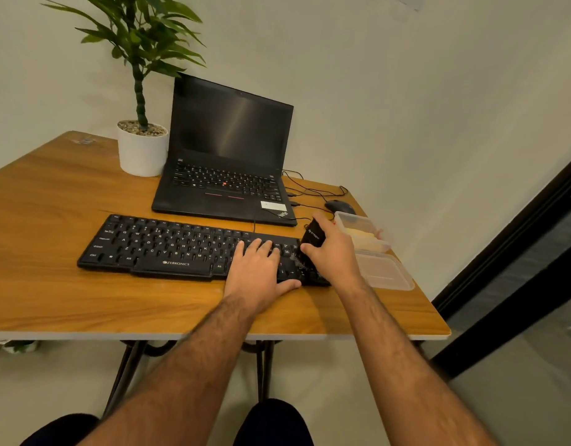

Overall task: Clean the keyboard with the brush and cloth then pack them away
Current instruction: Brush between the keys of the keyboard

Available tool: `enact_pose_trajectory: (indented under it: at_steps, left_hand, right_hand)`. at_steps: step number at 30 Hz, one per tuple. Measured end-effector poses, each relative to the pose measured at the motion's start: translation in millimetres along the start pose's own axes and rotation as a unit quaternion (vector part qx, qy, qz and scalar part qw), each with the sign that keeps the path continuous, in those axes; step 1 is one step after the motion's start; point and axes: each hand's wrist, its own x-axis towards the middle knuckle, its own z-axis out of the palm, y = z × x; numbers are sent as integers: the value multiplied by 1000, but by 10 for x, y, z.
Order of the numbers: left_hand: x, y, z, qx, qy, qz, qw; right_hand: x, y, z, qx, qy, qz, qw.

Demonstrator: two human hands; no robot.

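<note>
Brush (310,244) on keyboard (168,246)

- Your keyboard (181,249) is lying on the table (52,284), in front of the laptop (226,162).
- The potted plant (142,146) is standing just left of the laptop.
- The mouse (339,207) is sitting right of the laptop, behind the container (363,231).
- The lid (385,271) is lying right of the keyboard, before the container.
- Your hands, left (258,275) and right (334,252), are resting over the keyboard's right end.
</note>
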Motion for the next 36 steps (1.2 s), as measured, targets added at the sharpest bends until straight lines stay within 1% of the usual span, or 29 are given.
enact_pose_trajectory:
  at_steps: [3,5,10,12,15,16,19,20,24,26,29,31,33,34,36]
  left_hand:
    - [-46,48,25,0,-2,-1,1000]
    - [-44,52,10,-9,-12,3,1000]
    - [-67,78,20,-10,-14,8,1000]
    - [-64,65,23,-9,-10,5,1000]
    - [-57,70,33,-5,-6,3,1000]
    - [-53,75,36,-5,-5,3,1000]
    - [-48,70,40,-3,-5,2,1000]
    - [-46,70,41,-3,-4,3,1000]
    - [-54,82,39,2,-4,0,1000]
    - [-53,89,32,1,-6,-1,1000]
    - [-45,91,30,0,-10,0,1000]
    - [-58,85,30,3,-14,-2,1000]
    - [-59,108,12,11,-17,-4,1000]
    - [-50,125,2,14,-20,-2,1000]
    - [-18,175,-11,21,-23,13,999]
  right_hand:
    - [-154,149,-44,3,-6,-15,1000]
    - [-192,161,-118,7,-12,-10,1000]
    - [-126,237,-242,19,-70,16,997]
    - [-120,238,-235,27,-60,19,998]
    - [-140,283,-197,37,-20,8,999]
    - [-148,303,-203,39,-24,2,999]
    - [-123,342,-295,30,-72,-4,997]
    - [-107,354,-323,19,-68,-1,997]
    - [-152,355,-259,32,-18,-15,999]
    - [-175,365,-239,37,-31,-34,998]
    - [-77,393,-349,43,-80,-21,996]
    - [-12,400,-369,3,-56,-12,998]
    - [-5,400,-340,-4,-23,-21,1000]
    - [-7,403,-312,11,-27,-29,999]
    - [15,408,-309,38,-71,-38,996]
